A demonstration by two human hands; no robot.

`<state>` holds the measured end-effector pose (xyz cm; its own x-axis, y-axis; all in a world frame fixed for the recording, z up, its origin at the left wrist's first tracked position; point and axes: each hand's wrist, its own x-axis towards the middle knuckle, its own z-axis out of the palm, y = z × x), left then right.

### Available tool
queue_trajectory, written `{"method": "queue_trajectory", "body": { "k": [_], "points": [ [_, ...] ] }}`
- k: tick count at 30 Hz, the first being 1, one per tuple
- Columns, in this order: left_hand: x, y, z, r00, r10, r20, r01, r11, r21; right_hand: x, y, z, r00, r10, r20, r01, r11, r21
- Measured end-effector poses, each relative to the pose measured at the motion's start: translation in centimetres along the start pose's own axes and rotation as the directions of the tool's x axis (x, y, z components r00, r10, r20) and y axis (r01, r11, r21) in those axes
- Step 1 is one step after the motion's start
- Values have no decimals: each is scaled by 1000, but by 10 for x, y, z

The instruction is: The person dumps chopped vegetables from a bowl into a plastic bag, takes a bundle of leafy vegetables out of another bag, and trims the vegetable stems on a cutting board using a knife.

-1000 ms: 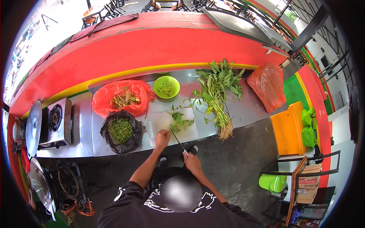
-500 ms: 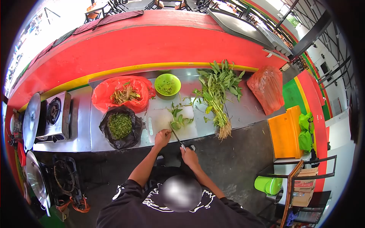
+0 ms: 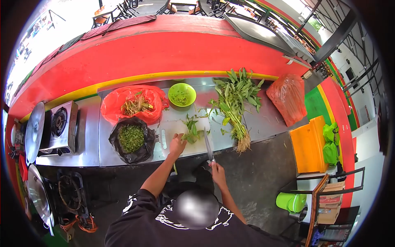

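My left hand (image 3: 177, 145) is closed at the left side of some leafy green sprigs (image 3: 191, 132), its fingertips at the stems. They lie on a white cutting board (image 3: 166, 128) near the counter's front edge. To their right, my right hand (image 3: 218, 173) grips the handle of a knife (image 3: 208, 144), whose blade points away from me over the board. Further right lies a large bunch of leafy greens (image 3: 236, 107) with its roots toward me. Behind the board stands a green bowl (image 3: 190, 91) with some bits of leaf inside.
Left of the board, a black plastic bag (image 3: 146, 144) holds chopped greens, and a red plastic bag (image 3: 113, 103) behind it holds stems. A gas stove (image 3: 69, 123) stands at far left. A filled red bag (image 3: 288, 99) sits at the counter's right end, beneath a red wall (image 3: 173, 47).
The knife has moved right, away from the sprigs, and now points more straight ahead. My left hand has shifted slightly forward to the sprigs, which have been turned.
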<state>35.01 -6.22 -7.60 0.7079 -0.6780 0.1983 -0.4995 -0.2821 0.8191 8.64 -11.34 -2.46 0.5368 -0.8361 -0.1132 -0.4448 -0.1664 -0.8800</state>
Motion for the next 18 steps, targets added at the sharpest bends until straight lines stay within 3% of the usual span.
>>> {"method": "queue_trajectory", "body": {
  "k": [2,8,10,11,12,13,14,15,16,17,18],
  "points": [
    [6,4,2,994,-53,99,46,996,73,-3,5,-7,985,172,9,-172,984,52],
    [15,-8,15,993,-65,102,53,992,116,-15,24,-10,951,309,0,-304,935,181],
    [18,-25,22,996,5,91,-12,997,78,-18,25,-8,947,321,-9,-317,938,142],
    [19,-29,24,988,-36,149,59,987,-150,-19,25,-8,944,330,-15,-327,940,98],
    [21,-30,24,975,-63,212,139,920,-366,-19,26,-6,943,333,-15,-330,939,100],
    [32,-3,0,728,-413,548,657,650,-382,-18,29,-3,952,307,-21,-304,949,84],
    [39,6,-10,726,-415,548,658,650,-380,-17,32,0,960,280,-25,-278,958,67],
    [45,7,-15,684,-316,657,728,348,-590,-16,38,3,960,281,-22,-279,958,68],
    [52,10,-20,669,-179,722,732,-16,-682,-12,43,6,957,288,-20,-287,956,60],
    [59,13,-23,656,-165,737,730,-111,-675,-8,47,10,955,295,-18,-294,955,52],
    [62,17,-21,659,-168,733,727,-111,-678,-4,52,14,956,292,-14,-291,955,52]
  ]
}}
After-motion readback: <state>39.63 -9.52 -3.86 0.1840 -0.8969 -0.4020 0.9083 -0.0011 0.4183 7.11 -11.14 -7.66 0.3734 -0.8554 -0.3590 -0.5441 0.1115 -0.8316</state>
